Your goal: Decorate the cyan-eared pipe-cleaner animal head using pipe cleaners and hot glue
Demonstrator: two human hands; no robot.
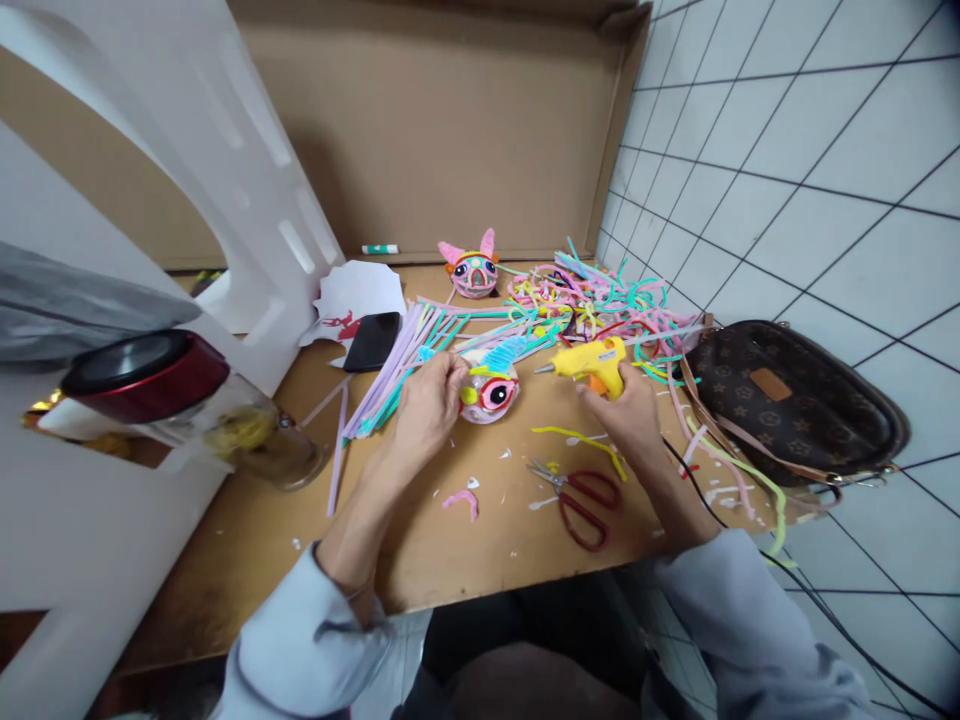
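Note:
My left hand is closed at the left side of a small round animal head made of pipe cleaners, with blue ears, a yellow brow and a red-rimmed eye. Its fingertips pinch close to a yellow piece on the head; part of the head is hidden behind them. My right hand grips a yellow hot glue gun, its nozzle pointing left, a short gap from the head. Below the glue gun lie a yellow pipe cleaner strip and red-handled scissors with blades apart.
Bundled pipe cleaners and a tangled heap lie behind the hands. A finished-looking pink-eared head stands at the back. A phone, a glass bottle, a brown handbag and a black cord flank the work area.

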